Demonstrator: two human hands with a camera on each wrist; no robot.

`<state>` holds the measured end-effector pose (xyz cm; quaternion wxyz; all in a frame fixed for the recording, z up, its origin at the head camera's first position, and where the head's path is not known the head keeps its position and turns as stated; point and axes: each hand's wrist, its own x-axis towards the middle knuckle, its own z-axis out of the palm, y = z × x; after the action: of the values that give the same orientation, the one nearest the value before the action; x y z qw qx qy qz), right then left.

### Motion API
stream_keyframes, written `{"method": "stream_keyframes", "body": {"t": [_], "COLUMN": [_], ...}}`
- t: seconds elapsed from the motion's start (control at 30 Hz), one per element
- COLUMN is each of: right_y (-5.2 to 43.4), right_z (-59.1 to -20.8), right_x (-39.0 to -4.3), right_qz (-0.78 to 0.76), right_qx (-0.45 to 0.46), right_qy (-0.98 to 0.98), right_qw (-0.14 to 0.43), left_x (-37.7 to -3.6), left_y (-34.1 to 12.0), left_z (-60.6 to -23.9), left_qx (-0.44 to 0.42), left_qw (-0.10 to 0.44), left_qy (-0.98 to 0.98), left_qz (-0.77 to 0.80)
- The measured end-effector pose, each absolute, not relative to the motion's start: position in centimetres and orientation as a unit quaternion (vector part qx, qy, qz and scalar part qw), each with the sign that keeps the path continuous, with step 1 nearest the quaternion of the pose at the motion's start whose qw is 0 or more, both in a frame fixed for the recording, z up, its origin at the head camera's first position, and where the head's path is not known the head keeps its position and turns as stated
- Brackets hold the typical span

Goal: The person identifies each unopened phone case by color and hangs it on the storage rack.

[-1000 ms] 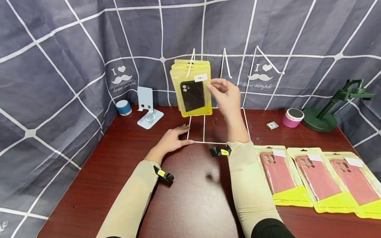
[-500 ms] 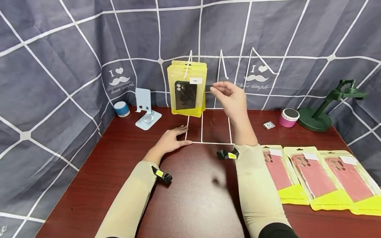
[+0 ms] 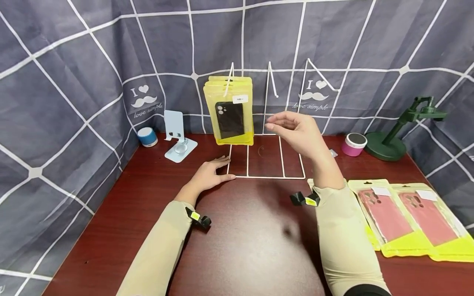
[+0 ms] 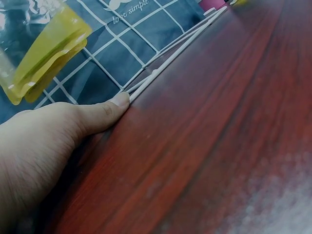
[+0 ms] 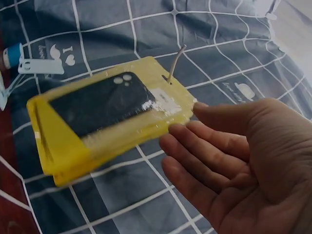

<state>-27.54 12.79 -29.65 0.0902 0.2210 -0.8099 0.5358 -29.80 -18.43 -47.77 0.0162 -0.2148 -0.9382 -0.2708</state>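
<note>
Several yellow bags with a black phone case [image 3: 229, 110] [image 5: 105, 119] hang on the left hook of a white wire rack [image 3: 265, 176]. My right hand [image 3: 292, 128] [image 5: 234, 161] hovers just right of the bags with its fingers relaxed, holding nothing. My left hand [image 3: 211, 172] lies flat on the red-brown table, its thumb [image 4: 105, 112] against the rack's front left corner [image 4: 146, 83].
Yellow bags with pink phone cases [image 3: 405, 216] lie at the table's right. A white phone stand [image 3: 177, 137] and a blue speaker [image 3: 147, 136] stand at the back left. A pink speaker [image 3: 353, 144] and a green stand [image 3: 400, 131] are at the back right.
My right hand has let go of the hanging bag's edge and drawn back to the right and down. The left hand has stayed put.
</note>
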Motion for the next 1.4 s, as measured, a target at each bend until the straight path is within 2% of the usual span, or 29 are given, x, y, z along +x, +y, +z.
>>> {"method": "stream_keyframes", "body": {"t": [0.2,0.37,0.7,0.97,1.2,1.4], "right_y": [15.1,17.8,25.8,32.3,33.8,34.1], "right_z": [-30.1,-31.4,-35.8,-39.5,-42.0,-42.5], "right_x": [-26.1,-25.3,-24.9,-25.6,-26.5,-26.6], "right_qz": [0.482,0.415,0.324,0.254,0.251,0.258], "right_qx": [0.249,0.258,0.217,0.207,0.203,0.196], "right_qy": [-0.838,-0.871,-0.921,-0.943,-0.942,-0.942], "right_qw": [0.052,0.050,0.013,-0.062,-0.094,-0.092], "left_x": [-29.7,-29.8,-29.8,-29.8,-29.4,-29.5], "left_y": [-18.6,-18.6,-18.5,-18.5,-18.6,-18.5], "left_z": [-47.9,-48.0,-48.1,-47.8,-48.1,-47.8], "left_qx": [-0.215,-0.221,-0.217,-0.220,-0.213,-0.209], "left_qw": [0.015,0.021,0.015,0.021,0.009,0.013], "left_qy": [-0.939,-0.937,-0.938,-0.937,-0.939,-0.938], "left_qz": [-0.269,-0.269,-0.270,-0.272,-0.271,-0.276]}}
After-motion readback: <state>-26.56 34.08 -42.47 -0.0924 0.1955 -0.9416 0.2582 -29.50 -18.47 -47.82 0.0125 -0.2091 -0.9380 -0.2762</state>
